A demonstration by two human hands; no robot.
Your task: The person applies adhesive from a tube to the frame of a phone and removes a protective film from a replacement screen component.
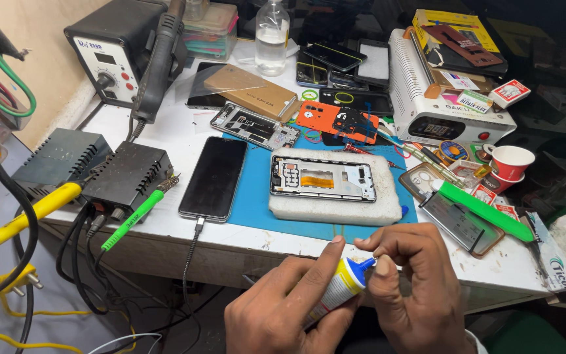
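My left hand [283, 308] grips a small yellow-and-white glue tube [335, 292] below the table's front edge. The fingertips of my right hand [417, 285] pinch the tube's blue nozzle [366, 263]. Just beyond the hands, an opened phone frame [322, 178] lies face up on a white foam block [332, 206], which rests on a blue work mat [257, 196]. A black phone [214, 177] with a cable plugged in lies left of the block.
A hot-air station [109, 56] and two black power units [122, 177] stand at the left with cables. An orange back cover [335, 121], another phone frame [253, 126], a clear bottle [272, 36], a white machine [440, 98], a red paper cup [511, 160] and a green tool [483, 210] crowd the table.
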